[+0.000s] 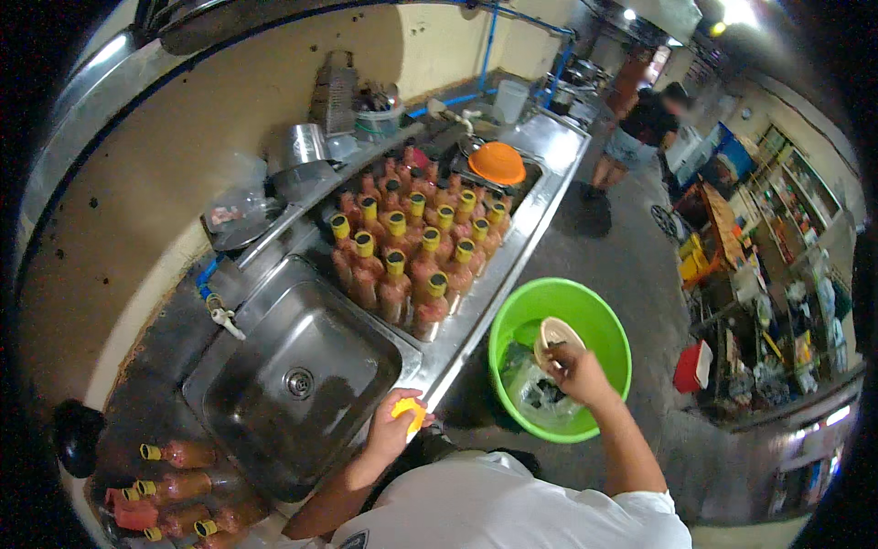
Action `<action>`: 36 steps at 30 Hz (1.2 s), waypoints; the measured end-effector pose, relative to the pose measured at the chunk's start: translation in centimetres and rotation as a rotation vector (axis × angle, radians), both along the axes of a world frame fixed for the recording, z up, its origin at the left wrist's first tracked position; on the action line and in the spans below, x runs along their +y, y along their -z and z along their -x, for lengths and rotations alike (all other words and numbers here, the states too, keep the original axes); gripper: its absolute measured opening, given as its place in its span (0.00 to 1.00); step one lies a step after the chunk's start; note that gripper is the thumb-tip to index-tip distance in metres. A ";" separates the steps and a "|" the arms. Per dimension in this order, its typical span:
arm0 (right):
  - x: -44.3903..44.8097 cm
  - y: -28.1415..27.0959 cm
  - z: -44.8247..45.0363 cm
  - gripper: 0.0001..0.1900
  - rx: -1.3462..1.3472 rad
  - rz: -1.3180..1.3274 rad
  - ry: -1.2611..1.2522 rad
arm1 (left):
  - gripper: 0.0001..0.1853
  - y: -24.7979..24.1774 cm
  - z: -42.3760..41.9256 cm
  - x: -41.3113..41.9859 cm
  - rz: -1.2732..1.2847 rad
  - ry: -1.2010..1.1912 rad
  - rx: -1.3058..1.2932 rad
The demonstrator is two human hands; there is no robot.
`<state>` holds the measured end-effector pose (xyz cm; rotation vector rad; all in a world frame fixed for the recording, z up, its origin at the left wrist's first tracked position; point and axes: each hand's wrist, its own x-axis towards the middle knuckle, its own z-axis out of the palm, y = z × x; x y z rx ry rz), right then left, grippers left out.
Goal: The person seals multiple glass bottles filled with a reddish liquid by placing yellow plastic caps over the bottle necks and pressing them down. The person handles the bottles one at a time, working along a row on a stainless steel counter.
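Observation:
My left hand (392,427) is closed around a small bright yellow object (409,414) at the front rim of the steel sink (302,343); its exact kind is unclear. Over a lime-green plastic tub (504,405), my right hand (577,376) has its fingers at a small beige bowl (554,331). Something dark shows by the fingertips, and whether they grip it or the bowl is unclear. A clear plastic bag (531,391) with dark pieces lies in the tub below. Several filled glass bottles (394,291) with yellow-banded dark caps stand upright on the steel counter left of the tub.
More capped bottles (185,487) lie on their sides left of the sink. A white tap (226,321) juts over the basin. An orange plastic basin (497,163) sits behind the standing bottles. Farther off, a person (641,130) stands on the floor; loaded shelves (789,302) line the right.

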<state>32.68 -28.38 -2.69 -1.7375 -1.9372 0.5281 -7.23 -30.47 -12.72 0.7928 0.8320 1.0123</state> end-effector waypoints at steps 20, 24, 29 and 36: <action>-35.9 5.0 -15.5 0.25 1.037 0.197 0.447 | 0.17 0.4 -39.4 -19.4 -0.216 0.877 0.242; -40.6 3.7 -26.3 0.25 1.045 0.167 0.671 | 0.13 -0.6 -52.5 -24.4 -0.131 0.891 0.237; -40.5 1.1 -39.6 0.21 0.865 0.124 0.679 | 0.08 -4.6 -64.8 -24.5 -0.041 0.868 0.044; -30.9 -3.3 -51.9 0.25 1.159 0.132 0.480 | 0.09 -8.1 -74.4 -17.0 0.025 0.720 0.024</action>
